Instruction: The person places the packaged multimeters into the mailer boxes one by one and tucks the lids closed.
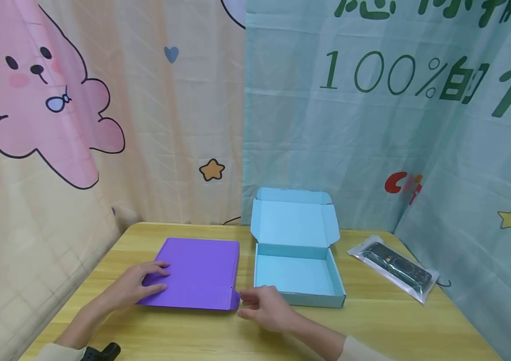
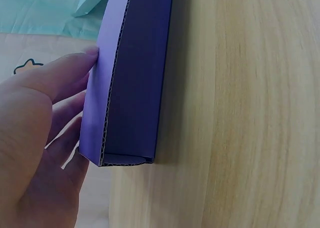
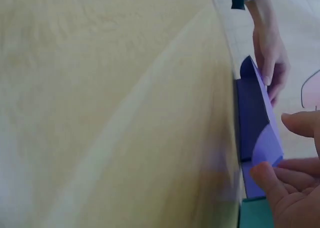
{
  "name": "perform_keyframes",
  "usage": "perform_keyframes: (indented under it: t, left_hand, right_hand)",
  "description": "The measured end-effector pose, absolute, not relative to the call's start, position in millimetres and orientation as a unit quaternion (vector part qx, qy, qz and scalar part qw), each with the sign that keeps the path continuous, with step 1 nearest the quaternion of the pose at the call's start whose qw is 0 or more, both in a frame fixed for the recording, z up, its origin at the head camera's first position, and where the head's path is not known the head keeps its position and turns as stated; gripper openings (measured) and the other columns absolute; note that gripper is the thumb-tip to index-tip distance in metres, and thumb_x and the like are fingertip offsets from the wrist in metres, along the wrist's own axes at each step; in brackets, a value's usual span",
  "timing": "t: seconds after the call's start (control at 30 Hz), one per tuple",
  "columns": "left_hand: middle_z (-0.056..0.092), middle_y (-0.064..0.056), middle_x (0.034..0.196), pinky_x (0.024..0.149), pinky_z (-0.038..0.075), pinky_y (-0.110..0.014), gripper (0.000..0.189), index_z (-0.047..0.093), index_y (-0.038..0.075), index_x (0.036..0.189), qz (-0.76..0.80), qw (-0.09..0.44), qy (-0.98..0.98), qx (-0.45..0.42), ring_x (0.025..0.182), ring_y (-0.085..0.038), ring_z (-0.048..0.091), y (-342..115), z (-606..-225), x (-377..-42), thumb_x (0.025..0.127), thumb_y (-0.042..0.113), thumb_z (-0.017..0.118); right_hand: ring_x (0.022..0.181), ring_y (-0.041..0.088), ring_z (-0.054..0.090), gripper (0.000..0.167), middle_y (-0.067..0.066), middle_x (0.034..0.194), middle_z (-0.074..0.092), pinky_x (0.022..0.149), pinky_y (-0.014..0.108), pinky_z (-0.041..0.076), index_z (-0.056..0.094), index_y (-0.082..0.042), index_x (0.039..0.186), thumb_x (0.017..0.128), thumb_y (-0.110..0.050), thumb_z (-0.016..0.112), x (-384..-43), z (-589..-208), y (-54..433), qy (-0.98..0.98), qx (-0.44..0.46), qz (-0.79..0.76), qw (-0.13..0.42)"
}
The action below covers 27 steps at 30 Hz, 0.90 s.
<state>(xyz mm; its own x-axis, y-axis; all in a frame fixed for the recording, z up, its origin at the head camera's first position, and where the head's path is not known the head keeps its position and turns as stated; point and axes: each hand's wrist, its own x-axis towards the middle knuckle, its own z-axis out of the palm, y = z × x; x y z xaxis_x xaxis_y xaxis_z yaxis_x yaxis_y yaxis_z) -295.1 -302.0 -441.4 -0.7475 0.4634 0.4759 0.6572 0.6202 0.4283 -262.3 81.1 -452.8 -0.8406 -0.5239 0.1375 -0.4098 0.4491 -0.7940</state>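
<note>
A purple cardboard box (image 1: 196, 271) lies on the table with its lid down over it. The left wrist view shows its front lid flap (image 2: 97, 98) raised above an open front side. My left hand (image 1: 144, 283) rests on the lid's left part, fingers spread and fairly straight. At the front right corner, my right hand (image 1: 266, 307) touches a small side flap (image 3: 267, 145) with loosely bent fingers. In the right wrist view the thumb is by this flap, and other fingers are partly behind it.
A light blue box (image 1: 298, 271) stands right of the purple one, lid raised. Farther right lies a dark object in a clear plastic bag (image 1: 395, 268). Printed curtains (image 1: 183, 125) hang behind the wooden table (image 1: 192, 336). A dark wristband (image 1: 102, 352) circles my left wrist.
</note>
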Motion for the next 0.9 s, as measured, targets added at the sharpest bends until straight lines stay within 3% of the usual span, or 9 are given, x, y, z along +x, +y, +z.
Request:
perform_keyframes:
  t: [0.33, 0.47, 0.6, 0.9]
  left_hand:
    - [0.068, -0.012, 0.13, 0.103, 0.022, -0.004, 0.025, 0.078, 0.01, 0.111, -0.313, 0.147, -0.89, -0.298, 0.125, -0.046, 0.058, -300.9, -441.6, -293.4, 0.091, 0.024, 0.082]
    - [0.068, -0.01, 0.132, 0.103, 0.022, -0.005, 0.028, 0.078, 0.01, 0.113, -0.308, 0.141, -0.895, -0.289, 0.127, -0.044, 0.057, -300.7, -441.3, -294.5, 0.091, 0.027, 0.082]
    - [0.068, -0.011, 0.132, 0.105, 0.027, -0.008, 0.031, 0.079, 0.007, 0.114, -0.298, 0.137, -0.899, -0.289, 0.126, -0.045, 0.058, -301.4, -439.6, -295.2, 0.092, 0.028, 0.081]
    - [0.067, -0.011, 0.134, 0.108, 0.045, -0.041, 0.038, 0.079, 0.004, 0.115, -0.278, 0.109, -0.914, -0.274, 0.128, -0.043, 0.057, -302.7, -436.2, -297.2, 0.091, 0.033, 0.081]
  right_hand:
    - [0.102, 0.022, 0.072, 0.038, 0.012, 0.115, 0.075, 0.084, 0.031, 0.06, 0.068, 0.006, 0.128, 0.095, -0.013, 0.076, -260.7, -462.4, 57.4, 0.828, -0.207, -0.514, 0.083]
    - [0.095, 0.021, 0.07, 0.034, 0.006, 0.105, 0.075, 0.077, 0.032, 0.061, 0.071, 0.005, 0.123, 0.095, -0.014, 0.076, -259.0, -462.2, 49.7, 0.828, -0.177, -0.528, 0.061]
    - [0.095, 0.021, 0.07, 0.031, 0.004, 0.102, 0.075, 0.08, 0.036, 0.06, 0.073, 0.004, 0.118, 0.094, -0.015, 0.077, -258.4, -463.4, 45.2, 0.833, -0.153, -0.53, 0.04]
    - [0.077, 0.016, 0.064, 0.02, -0.001, 0.083, 0.07, 0.071, 0.035, 0.057, 0.078, 0.0, 0.103, 0.094, -0.018, 0.078, -256.6, -458.8, 40.9, 0.837, -0.102, -0.535, 0.061]
